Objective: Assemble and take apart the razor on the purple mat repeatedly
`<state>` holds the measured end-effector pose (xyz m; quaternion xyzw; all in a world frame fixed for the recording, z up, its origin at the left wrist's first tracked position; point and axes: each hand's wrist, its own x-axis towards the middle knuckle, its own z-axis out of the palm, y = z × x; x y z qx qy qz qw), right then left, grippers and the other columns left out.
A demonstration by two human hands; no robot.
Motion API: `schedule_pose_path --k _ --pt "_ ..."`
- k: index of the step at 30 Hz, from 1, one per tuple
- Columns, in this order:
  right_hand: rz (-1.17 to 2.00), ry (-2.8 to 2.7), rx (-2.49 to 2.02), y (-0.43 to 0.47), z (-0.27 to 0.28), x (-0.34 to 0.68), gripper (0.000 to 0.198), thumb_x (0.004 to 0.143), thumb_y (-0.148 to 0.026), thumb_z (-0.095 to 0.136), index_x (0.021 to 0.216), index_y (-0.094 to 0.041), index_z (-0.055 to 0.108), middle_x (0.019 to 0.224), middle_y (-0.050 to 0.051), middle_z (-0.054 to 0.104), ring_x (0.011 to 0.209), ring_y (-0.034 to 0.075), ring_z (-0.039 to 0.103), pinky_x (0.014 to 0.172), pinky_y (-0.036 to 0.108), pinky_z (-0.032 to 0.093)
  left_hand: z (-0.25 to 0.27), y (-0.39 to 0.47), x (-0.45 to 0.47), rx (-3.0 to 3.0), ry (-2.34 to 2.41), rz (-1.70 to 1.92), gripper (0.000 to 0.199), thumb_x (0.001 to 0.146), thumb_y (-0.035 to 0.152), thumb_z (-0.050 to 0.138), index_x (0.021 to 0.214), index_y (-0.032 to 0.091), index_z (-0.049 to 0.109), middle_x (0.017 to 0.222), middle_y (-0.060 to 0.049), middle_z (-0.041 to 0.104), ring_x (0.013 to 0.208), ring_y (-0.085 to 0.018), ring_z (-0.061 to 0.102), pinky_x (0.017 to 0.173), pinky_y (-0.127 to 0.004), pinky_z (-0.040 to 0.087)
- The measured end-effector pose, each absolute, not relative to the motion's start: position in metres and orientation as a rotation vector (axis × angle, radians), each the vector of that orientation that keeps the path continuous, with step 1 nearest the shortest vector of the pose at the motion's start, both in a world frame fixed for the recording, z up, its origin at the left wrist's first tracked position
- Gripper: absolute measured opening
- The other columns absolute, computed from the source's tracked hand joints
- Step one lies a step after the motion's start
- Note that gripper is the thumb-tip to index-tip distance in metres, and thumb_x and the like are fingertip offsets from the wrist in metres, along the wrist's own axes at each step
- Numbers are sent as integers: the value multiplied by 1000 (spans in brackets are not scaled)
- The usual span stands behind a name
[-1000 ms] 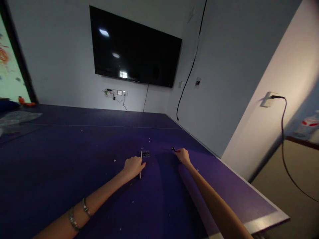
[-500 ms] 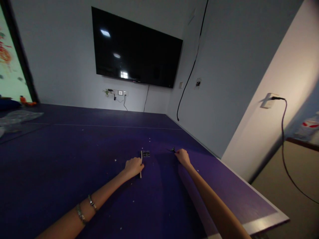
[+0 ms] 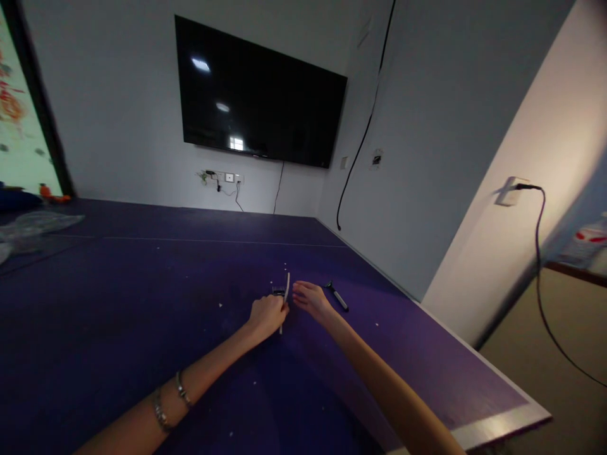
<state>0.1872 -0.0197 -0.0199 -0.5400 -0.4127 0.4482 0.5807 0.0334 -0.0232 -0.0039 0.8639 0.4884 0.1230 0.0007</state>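
Note:
My left hand [image 3: 268, 316] is closed around a thin, pale, slightly curved strip [image 3: 287, 285], which stands up out of the fist and shows a short end below it. Just beyond that fist lies a small dark rectangular piece [image 3: 278, 291], partly covered by the hand and strip. My right hand [image 3: 308, 297] is close by on the right, fingers apart and nothing held, a small gap from the strip. To the right of this hand, a black-and-grey razor [image 3: 339, 299] rests on the purple tabletop [image 3: 199, 354], its head pointing away from me.
Several tiny white scraps dot the table. Clear plastic wrapping [image 3: 38, 224] lies at the far left, near an orange item [image 3: 45, 190]. A black cable [image 3: 363, 142] hangs down the wall beside a large television [image 3: 260, 95]. The table's pale edge [image 3: 502, 420] runs along the right.
My right hand has let go of the razor, leaving it on the table, and moved left toward the strip. My left hand has shifted slightly right with the strip, which now tilts more.

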Motion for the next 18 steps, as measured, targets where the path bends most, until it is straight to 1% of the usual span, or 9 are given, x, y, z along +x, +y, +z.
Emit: schedule_pose_path --k 3,6,9,12,14,16,18 --pt "1239 -744 -1115 -22 -18 177 31 59 -21 73 86 -15 60 65 2 62 53 10 57 53 24 46 0 -31 43 2723 1497 392 33 86 30 36 92 15 65 88 -14 69 83 -27 65 70 -36 48" --pt "1224 -703 -1092 -24 -16 175 32 55 -17 74 83 -14 59 60 -1 60 51 10 55 49 22 44 1 -36 49 2719 1469 388 33 87 31 35 93 15 64 90 -15 68 84 -27 65 71 -36 47" --pt "1194 -699 -1085 -27 -13 183 32 54 -17 74 82 -14 61 59 -1 59 52 10 55 47 21 42 -1 -37 54 2709 1424 421 35 88 37 34 90 17 62 88 -12 68 83 -26 65 69 -35 47" --pt "1070 -781 -1151 -28 -6 205 27 58 -19 72 84 -13 64 63 0 61 55 10 56 51 23 46 -2 -32 55 2686 1342 525 36 87 45 34 86 19 59 82 -7 67 78 -23 64 66 -32 45" --pt "903 -883 -1264 -27 0 227 24 62 -22 69 84 -13 66 67 3 63 57 11 58 57 25 49 -2 -23 51 2685 1267 604 32 87 44 37 84 19 56 82 -4 65 77 -20 62 67 -30 44" --pt "807 -904 -1337 -25 6 256 22 64 -23 68 83 -12 68 67 5 65 58 12 59 58 25 49 -2 -11 44 2706 1191 693 25 85 40 41 84 18 54 86 -4 63 79 -18 59 70 -28 43" --pt "714 -911 -1416 -22 8 285 24 66 -26 65 83 -10 69 66 6 65 56 12 58 56 24 49 -3 5 35 2727 1152 758 23 84 38 43 84 18 53 89 -5 60 86 -18 55 76 -29 42"
